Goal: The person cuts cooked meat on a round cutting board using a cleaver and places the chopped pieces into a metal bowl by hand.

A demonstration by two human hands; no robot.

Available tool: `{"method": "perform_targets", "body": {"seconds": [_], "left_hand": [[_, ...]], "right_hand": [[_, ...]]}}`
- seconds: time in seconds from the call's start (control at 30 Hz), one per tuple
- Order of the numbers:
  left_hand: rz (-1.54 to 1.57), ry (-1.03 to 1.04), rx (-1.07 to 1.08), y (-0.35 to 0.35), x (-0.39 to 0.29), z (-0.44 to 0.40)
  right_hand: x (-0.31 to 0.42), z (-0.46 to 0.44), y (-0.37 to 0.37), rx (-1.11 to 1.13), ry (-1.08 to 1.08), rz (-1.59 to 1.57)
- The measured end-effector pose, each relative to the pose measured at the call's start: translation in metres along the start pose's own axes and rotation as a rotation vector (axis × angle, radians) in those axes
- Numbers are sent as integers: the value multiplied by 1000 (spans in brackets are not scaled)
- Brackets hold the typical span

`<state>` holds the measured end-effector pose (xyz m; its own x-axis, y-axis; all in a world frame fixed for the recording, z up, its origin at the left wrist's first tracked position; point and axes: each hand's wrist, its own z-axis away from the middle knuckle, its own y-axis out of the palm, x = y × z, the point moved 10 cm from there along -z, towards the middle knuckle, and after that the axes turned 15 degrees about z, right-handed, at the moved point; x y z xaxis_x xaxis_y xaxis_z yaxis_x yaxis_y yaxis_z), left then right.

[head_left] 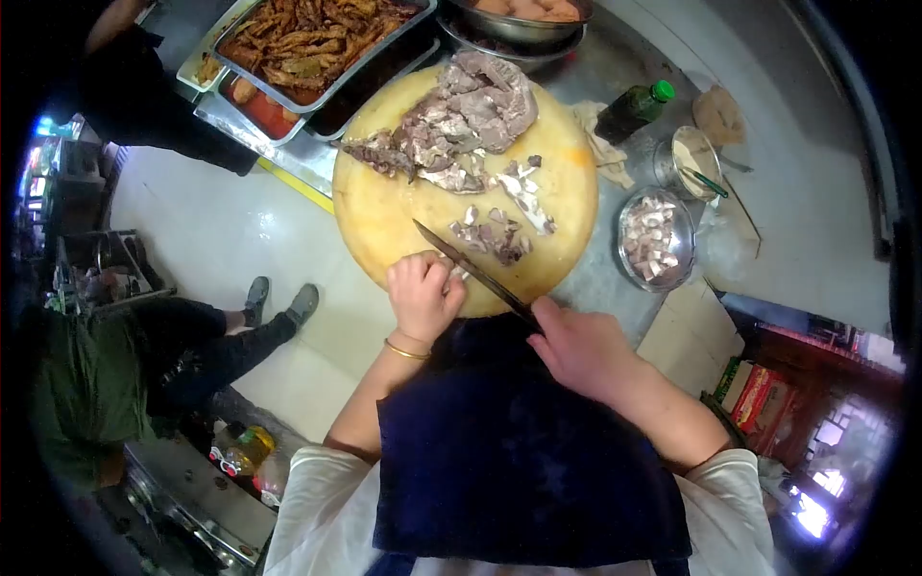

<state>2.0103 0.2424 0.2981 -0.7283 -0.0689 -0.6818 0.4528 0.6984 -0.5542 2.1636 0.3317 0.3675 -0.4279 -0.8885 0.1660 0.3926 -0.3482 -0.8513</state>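
Observation:
My right hand is wrapped round the handle of a knife, whose blade points up and to the left over the round cutting board. Close to the blade, my left hand has its fingers curled over a pale piece of meat, mostly hidden under them. Beyond the blade lie small chopped pieces of meat and a white, fatty strip. A large heap of cooked grey-brown meat covers the far part of the board.
A clear bowl of diced meat stands to the right, near a container with a green-handled utensil and a green-capped bottle. Upper left are trays of braised food; metal bowls stand behind. Two other people are at the left.

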Motion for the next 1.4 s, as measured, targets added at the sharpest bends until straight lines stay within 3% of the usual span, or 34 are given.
{"method": "perform_targets", "body": {"seconds": [0.1,0.27,0.4,0.5,0.6,0.7,0.93,1.13,1.2,1.4], "left_hand": [[-2,-7,-1,0,1,2],[-26,-26,2,0,4,-1],[-10,-45,3,-8,3,6],[80,-86,14,-17,3,7],[87,-74,-27,-17,8,12],[64,-42,-32,-12,8,10],[21,-23,-59,-12,6,9],[-7,-30,-85,-12,10,19],[34,-84,-46,-11,13,20],[100,-29,-114,-15,16,28]], "right_hand": [[5,-26,15,68,2,-42],[14,-79,17,-124,-10,-55],[5,-104,15,-154,15,-154],[-4,-74,13,-50,80,-113],[9,-23,-12,-176,22,-115],[15,-3,-4,-38,52,20],[21,-28,15,-12,-8,-5],[39,-89,14,-286,-55,-2],[26,-96,11,-197,-2,-107],[24,-20,-7,-123,44,-77]]}}
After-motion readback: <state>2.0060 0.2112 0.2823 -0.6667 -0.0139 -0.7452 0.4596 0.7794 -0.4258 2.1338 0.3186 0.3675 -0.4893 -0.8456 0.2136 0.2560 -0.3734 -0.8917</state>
